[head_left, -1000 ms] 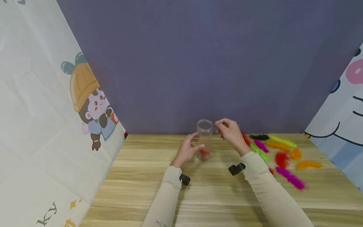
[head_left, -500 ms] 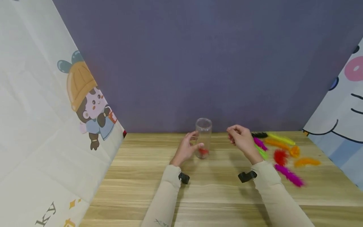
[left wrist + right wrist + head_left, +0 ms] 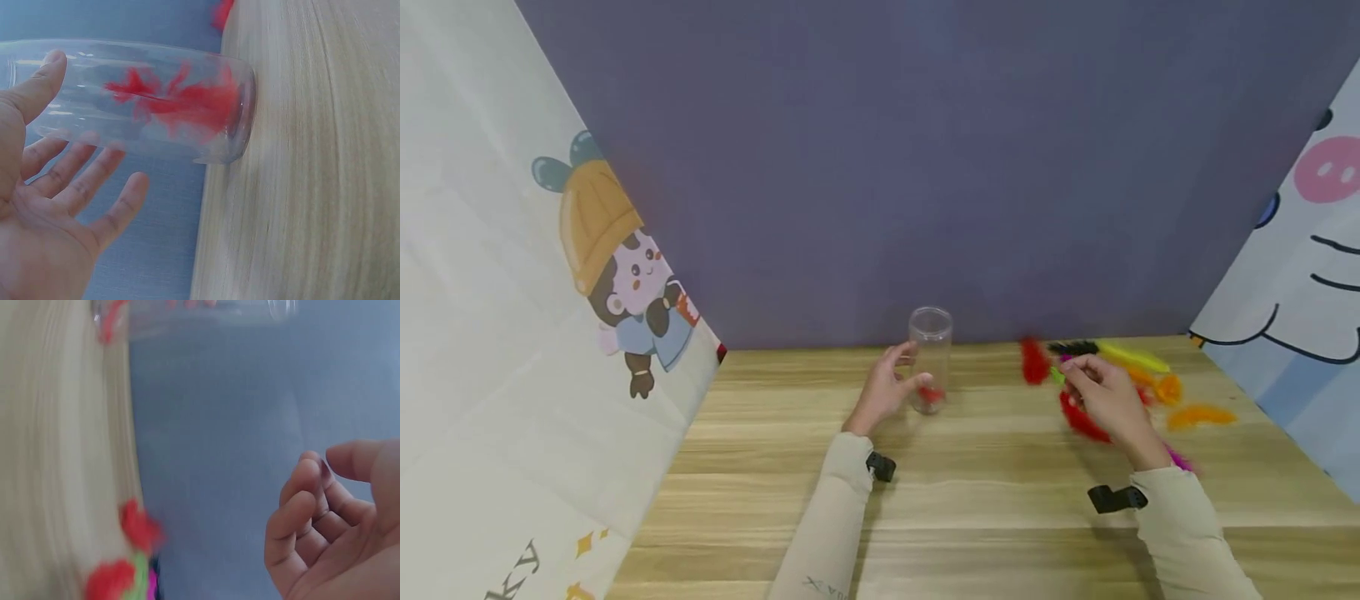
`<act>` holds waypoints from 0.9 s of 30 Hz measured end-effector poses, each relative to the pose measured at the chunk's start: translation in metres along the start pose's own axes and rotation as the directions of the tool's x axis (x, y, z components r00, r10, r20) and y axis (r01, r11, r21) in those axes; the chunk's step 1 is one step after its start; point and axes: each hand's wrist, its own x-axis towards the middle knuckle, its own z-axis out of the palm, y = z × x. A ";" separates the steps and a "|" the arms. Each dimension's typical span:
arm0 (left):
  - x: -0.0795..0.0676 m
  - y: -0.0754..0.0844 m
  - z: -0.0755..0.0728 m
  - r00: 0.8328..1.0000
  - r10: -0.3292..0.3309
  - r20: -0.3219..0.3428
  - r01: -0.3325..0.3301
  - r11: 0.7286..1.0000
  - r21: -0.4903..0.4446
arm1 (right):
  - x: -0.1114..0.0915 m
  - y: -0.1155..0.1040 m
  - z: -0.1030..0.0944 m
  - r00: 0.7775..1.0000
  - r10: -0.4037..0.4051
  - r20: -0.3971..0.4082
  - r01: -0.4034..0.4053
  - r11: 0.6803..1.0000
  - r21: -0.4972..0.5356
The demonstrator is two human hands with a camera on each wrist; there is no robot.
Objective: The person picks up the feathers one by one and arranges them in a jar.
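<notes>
A tall clear glass (image 3: 930, 358) stands upright on the table, a red feather (image 3: 194, 106) lying in its bottom. My left hand (image 3: 883, 392) holds the glass from the left; in the left wrist view the thumb lies along one side and fingertips are at the other. Over the colored feathers at the right is my right hand (image 3: 1108, 400), fingers loosely bent, a gap between thumb and index finger and nothing held. Nearest to it are a red feather (image 3: 1082, 419) below and another red feather (image 3: 1033, 361) to its left.
Beyond the right hand lie a black feather (image 3: 1072, 348), a yellow feather (image 3: 1135, 357) and an orange feather (image 3: 1201, 416). A magenta feather (image 3: 1180, 457) is partly hidden by the right wrist. A dark panel (image 3: 925, 167) closes off the table's back edge.
My right hand has moved from beside the glass's rim to the right, over the feathers, uncovering red ones on the left. My left hand stays at the glass.
</notes>
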 end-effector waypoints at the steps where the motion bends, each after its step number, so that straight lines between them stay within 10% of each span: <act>1: 0.000 0.000 0.000 1.000 -0.004 -0.001 0.004 1.000 0.000 | -0.003 0.003 -0.004 1.000 0.001 -0.007 -0.001 1.000 -0.010; 12: 0.002 0.000 -0.002 1.000 -0.010 0.005 0.010 1.000 0.006 | -0.025 0.031 -0.033 0.997 0.062 0.038 -0.054 0.984 -0.169; 27: 0.000 0.000 -0.001 1.000 0.001 0.003 -0.001 1.000 0.001 | -0.043 0.062 -0.044 0.994 0.064 0.086 -0.009 0.847 -0.532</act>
